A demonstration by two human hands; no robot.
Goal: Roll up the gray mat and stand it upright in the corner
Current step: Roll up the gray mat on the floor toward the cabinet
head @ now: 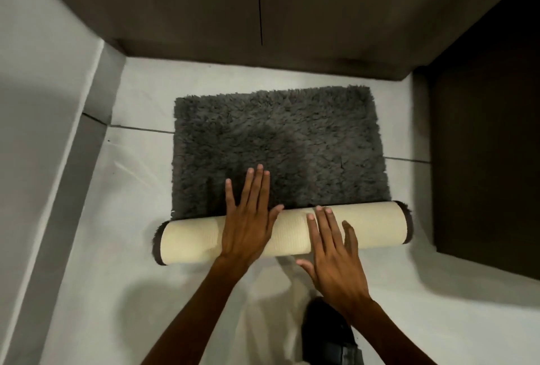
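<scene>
A shaggy gray mat (280,142) lies on the pale tiled floor, its near end wound into a roll (371,227) that shows the cream backing. The roll runs left to right across the middle of the view. My left hand (248,218) lies flat over the roll's left half, fingers spread and reaching onto the gray pile. My right hand (333,259) rests flat on the roll's near side, right of centre, fingers apart. Neither hand is closed around anything.
A dark wall (263,13) runs along the far side and meets a pale wall (38,101) at the far left corner (117,48). A dark panel (485,145) stands on the right. Something dark (327,332), maybe my knee, sits below my hands.
</scene>
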